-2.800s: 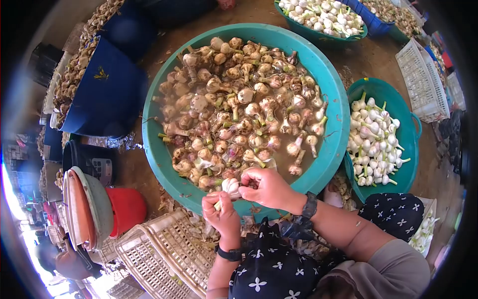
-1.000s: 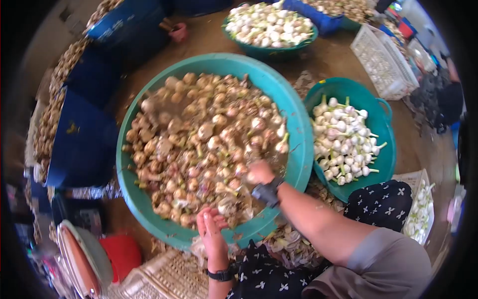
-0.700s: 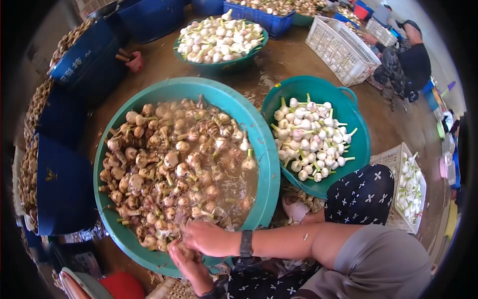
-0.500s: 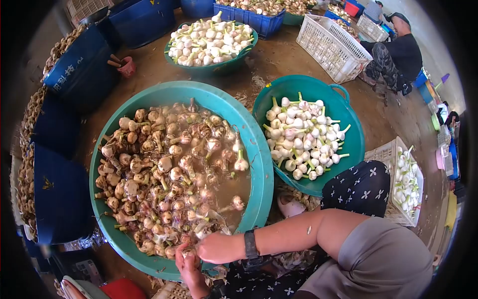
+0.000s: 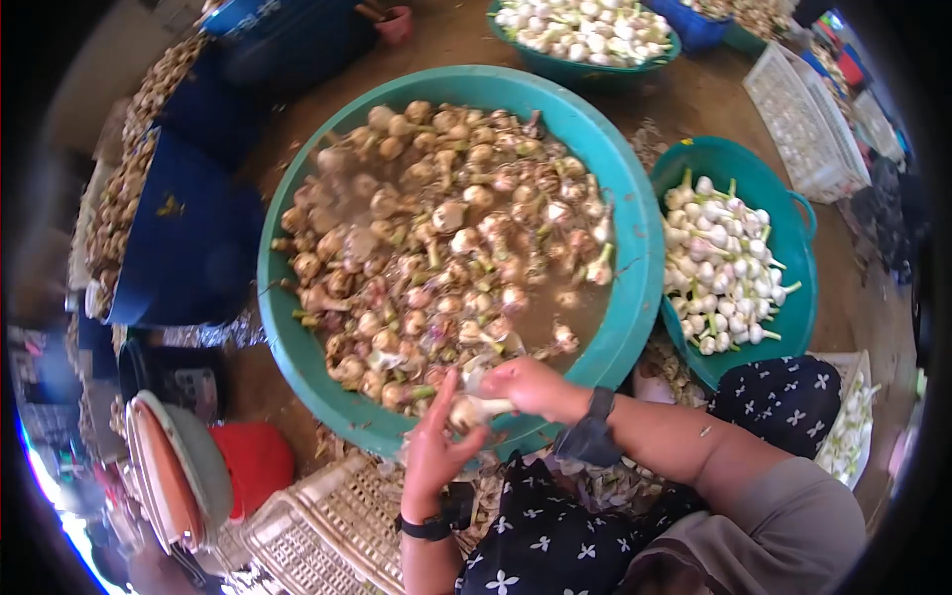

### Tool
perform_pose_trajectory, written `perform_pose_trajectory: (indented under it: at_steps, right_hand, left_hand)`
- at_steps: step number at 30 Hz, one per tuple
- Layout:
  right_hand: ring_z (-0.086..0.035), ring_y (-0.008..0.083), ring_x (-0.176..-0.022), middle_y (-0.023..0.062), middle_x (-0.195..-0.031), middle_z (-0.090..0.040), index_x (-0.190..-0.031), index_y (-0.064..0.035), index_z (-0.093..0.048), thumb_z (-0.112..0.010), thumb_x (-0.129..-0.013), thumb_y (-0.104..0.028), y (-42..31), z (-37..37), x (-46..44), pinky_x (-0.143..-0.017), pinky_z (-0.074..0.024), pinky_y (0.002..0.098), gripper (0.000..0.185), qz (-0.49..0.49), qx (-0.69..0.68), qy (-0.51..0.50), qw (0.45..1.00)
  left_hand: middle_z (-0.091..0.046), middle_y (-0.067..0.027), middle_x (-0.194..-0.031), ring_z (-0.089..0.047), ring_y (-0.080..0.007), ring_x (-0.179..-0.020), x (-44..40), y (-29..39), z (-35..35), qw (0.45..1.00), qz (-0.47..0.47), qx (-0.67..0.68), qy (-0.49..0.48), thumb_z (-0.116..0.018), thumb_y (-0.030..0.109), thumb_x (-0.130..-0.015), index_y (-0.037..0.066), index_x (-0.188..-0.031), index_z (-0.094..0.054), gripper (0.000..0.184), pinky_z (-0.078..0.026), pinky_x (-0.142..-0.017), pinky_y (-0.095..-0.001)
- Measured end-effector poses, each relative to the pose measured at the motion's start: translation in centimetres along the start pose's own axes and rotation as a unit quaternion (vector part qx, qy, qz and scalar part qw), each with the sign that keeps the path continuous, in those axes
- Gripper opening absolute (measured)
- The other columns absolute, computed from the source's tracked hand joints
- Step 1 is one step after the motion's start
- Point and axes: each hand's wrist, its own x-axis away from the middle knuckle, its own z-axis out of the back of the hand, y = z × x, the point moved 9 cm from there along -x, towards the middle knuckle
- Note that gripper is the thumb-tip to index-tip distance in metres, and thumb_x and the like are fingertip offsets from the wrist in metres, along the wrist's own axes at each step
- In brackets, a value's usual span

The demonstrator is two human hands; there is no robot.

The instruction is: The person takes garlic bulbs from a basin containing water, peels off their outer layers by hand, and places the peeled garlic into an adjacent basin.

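A big teal tub (image 5: pixel 641 238) holds muddy water and many unpeeled garlic bulbs (image 5: pixel 448 216). Over its near rim, my left hand (image 5: pixel 436 441) is closed round one garlic bulb (image 5: pixel 463 412), whose pale stem points right. My right hand (image 5: pixel 531 387) is at that bulb's stem side, fingers bent, with a bit of pale skin by the fingertips; what it grips is hidden. To the right, a green basin (image 5: pixel 793 223) contains clean white garlic bulbs (image 5: pixel 722 268) with short green stems.
Blue bins (image 5: pixel 188 233) of garlic line the left. A red bucket (image 5: pixel 253 466) and a woven plastic basket (image 5: pixel 327 526) are at the lower left. Another green basin (image 5: pixel 585 74) of white bulbs stands at the top, a white crate (image 5: pixel 808 124) at the upper right.
The view has swung back, so the tub appears further right. Both hands were low at the tub's edge; my right hand has been in the water earlier, and now a bulb shows in my left hand.
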Motion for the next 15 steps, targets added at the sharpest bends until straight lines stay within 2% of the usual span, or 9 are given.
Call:
perform_pose_trajectory:
  at_steps: [1, 2, 4, 8, 9, 10, 11, 12, 15]
  right_hand:
    - [-0.052, 0.009, -0.057, -0.0027, -0.066, -0.055, -0.082, -0.0048, -0.061, -0.052, -0.09, -0.026, -0.1, 0.0, -0.3, -0.048, -0.0451, 0.0241, 0.024, 0.001, 0.005, -0.013, 1.0]
    - [-0.054, 0.0089, -0.062, -0.0012, -0.072, -0.058, -0.085, -0.0043, -0.061, -0.052, -0.09, -0.026, 1.1, 0.0, -0.5, -0.053, -0.0466, 0.0247, 0.024, -0.069, -0.124, -0.015, 0.99]
    - [-0.057, 0.0087, -0.067, 0.0004, -0.079, -0.061, -0.088, -0.0037, -0.061, -0.053, -0.09, -0.026, 2.2, -0.4, -0.3, -0.058, -0.048, 0.0253, 0.024, -0.14, -0.243, -0.019, 0.96]
    - [-0.059, 0.0109, -0.078, 0.0042, -0.094, -0.062, -0.104, -0.0023, -0.056, -0.05, -0.092, -0.023, -0.7, -2.6, 1.3, -0.07, -0.0507, 0.0307, 0.025, -0.059, -0.318, -0.087, 0.942]
    - [-0.058, 0.0124, -0.085, 0.0041, -0.096, -0.061, -0.103, -0.0017, -0.056, -0.05, -0.092, -0.023, -1.7, -2.4, 1.8, -0.073, -0.0493, 0.0303, 0.025, 0.02, -0.255, -0.088, 0.963]
    - [-0.056, 0.0138, -0.092, 0.004, -0.097, -0.059, -0.103, -0.0011, -0.056, -0.05, -0.092, -0.023, -4.0, -2.3, 2.5, -0.077, -0.048, 0.0299, 0.026, 0.1, -0.19, -0.09, 0.972]
    - [-0.058, 0.0162, -0.092, 0.0075, -0.098, -0.061, -0.103, 0.0, -0.056, -0.049, -0.093, -0.023, -4.7, -2.0, 4.5, -0.08, -0.0468, 0.031, 0.026, 0.085, -0.038, -0.101, 0.991]
    - [-0.058, 0.0162, -0.092, 0.0075, -0.098, -0.061, -0.103, 0.0, -0.056, -0.049, -0.093, -0.023, -5.0, -1.5, 5.2, -0.08, -0.0468, 0.031, 0.026, 0.085, -0.037, -0.108, 0.99]
    - [-0.06, 0.019, -0.087, 0.0114, -0.094, -0.062, -0.105, -0.0002, -0.055, -0.049, -0.092, -0.017, -9.1, 2.1, 7.1, -0.078, -0.048, 0.0319, 0.022, 0.249, -0.26, -0.084, 0.929]
  left_hand:
    - [-0.048, -0.0172, -0.128, -0.045, -0.0282, -0.119, 0.8, 2.3, 0.2, 0.988, -0.133, -0.073, 0.026, -0.065, 0.007, -0.07, 0.007, -0.128, -0.046, 0.061, -0.036, -0.098, -0.0358]
    - [-0.047, -0.018, -0.128, -0.045, -0.031, -0.119, 2.1, 4.4, 0.0, 0.953, -0.261, -0.148, 0.05, -0.067, 0.005, -0.066, 0.007, -0.125, -0.048, 0.062, -0.035, -0.099, -0.0377]
    - [-0.048, -0.0185, -0.127, -0.043, -0.0346, -0.12, 2.5, 4.8, 0.0, 0.937, -0.284, -0.19, 0.078, -0.063, -0.002, -0.062, 0.005, -0.12, -0.052, 0.06, -0.035, -0.099, -0.0416]
    - [-0.057, -0.0162, -0.114, -0.05, -0.0351, -0.112, 2.6, 4.9, 0.3, 0.904, -0.359, -0.185, 0.141, -0.053, -0.009, -0.071, 0.002, -0.114, -0.055, 0.044, -0.037, -0.099, -0.0422]
    - [-0.059, -0.0139, -0.112, -0.055, -0.0306, -0.105, 1.1, 2.0, 2.3, 0.95, -0.24, 0.101, 0.171, -0.052, -0.005, -0.077, 0.002, -0.113, -0.055, 0.037, -0.042, -0.093, -0.0391]
    - [-0.06, -0.0116, -0.11, -0.06, -0.026, -0.097, -0.2, -1.9, 2.6, 0.902, -0.102, 0.378, 0.184, -0.05, -0.001, -0.083, 0.003, -0.113, -0.055, 0.03, -0.047, -0.087, -0.036]
    - [-0.061, -0.0069, -0.106, -0.061, -0.0163, -0.085, -1.4, -3.7, 2.0, 0.81, -0.07, 0.564, 0.144, -0.045, 0.012, -0.093, 0.006, -0.113, -0.053, 0.023, -0.052, -0.068, -0.0263]
    - [-0.061, -0.0069, -0.106, -0.061, -0.0163, -0.085, -1.6, -4.4, 2.6, 0.809, -0.072, 0.564, 0.151, -0.045, 0.012, -0.093, 0.006, -0.113, -0.053, 0.023, -0.052, -0.068, -0.0263]
    - [-0.062, -0.0047, -0.096, -0.061, -0.0126, -0.073, -2.4, -7.6, 1.5, 0.628, -0.002, 0.776, 0.064, -0.042, 0.029, -0.094, 0.009, -0.108, -0.054, 0.027, -0.046, -0.046, -0.0192]
